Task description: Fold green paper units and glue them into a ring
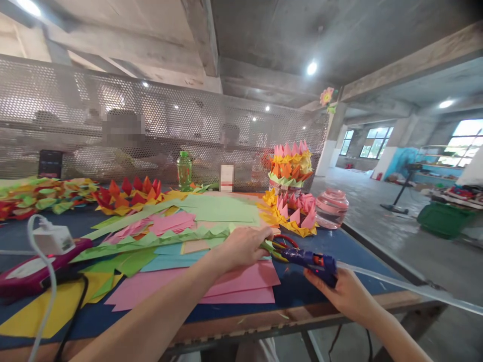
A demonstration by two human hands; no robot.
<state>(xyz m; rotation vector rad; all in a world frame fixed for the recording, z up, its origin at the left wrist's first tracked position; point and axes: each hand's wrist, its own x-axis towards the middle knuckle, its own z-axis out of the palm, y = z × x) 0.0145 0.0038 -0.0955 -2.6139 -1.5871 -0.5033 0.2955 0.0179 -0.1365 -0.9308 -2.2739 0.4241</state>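
My right hand [349,289] is wrapped round a dark blue hot glue gun [311,261], a long clear glue stick [407,286] running out of its back. The gun's nozzle points left, close to my left hand [247,246]. That hand is closed, fingers pinched on a small green paper piece [268,247], partly hidden by the fingers. Just beyond it lie red loops [287,241] that look like scissor handles. Beneath my left arm spread pink paper sheets [245,284], blue sheets [169,261] and a long folded green strip [162,239].
Folded-paper crowns [290,166] stand stacked at the back right, beside a pink-tinted jar [332,208]. A green bottle [184,171] stands by the perforated screen [158,120]. At left are a magenta power strip [79,246], a white charger [55,239] and a paper pile [49,193].
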